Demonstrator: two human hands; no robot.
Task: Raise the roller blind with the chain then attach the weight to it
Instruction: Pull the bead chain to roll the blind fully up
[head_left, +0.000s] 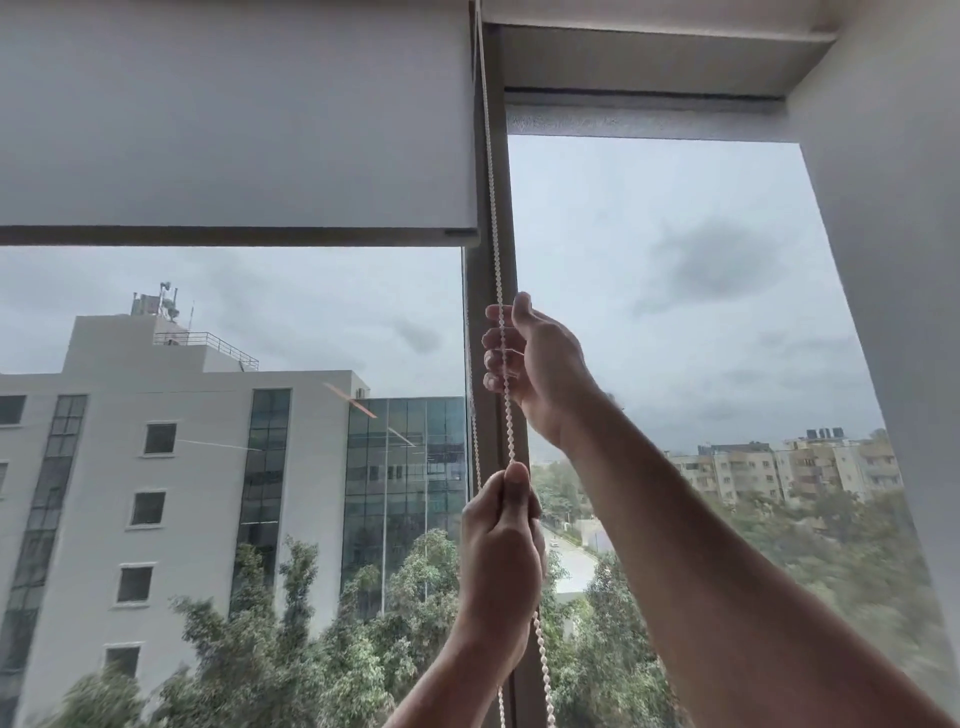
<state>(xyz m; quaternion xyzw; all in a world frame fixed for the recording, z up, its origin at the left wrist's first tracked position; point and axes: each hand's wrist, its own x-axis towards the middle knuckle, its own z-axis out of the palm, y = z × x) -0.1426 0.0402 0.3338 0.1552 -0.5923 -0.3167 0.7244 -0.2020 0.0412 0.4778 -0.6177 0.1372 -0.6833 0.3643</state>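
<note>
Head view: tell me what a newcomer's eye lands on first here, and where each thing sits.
Two hands climb the white bead chain along the window's centre post: the left hand fisted low on it, the right hand above with curled fingers around it. At upper left the grey roller blind hangs partly raised, its bottom bar crossing the pane. Beyond the glass, a white office building fills the left under overcast sky.
</note>
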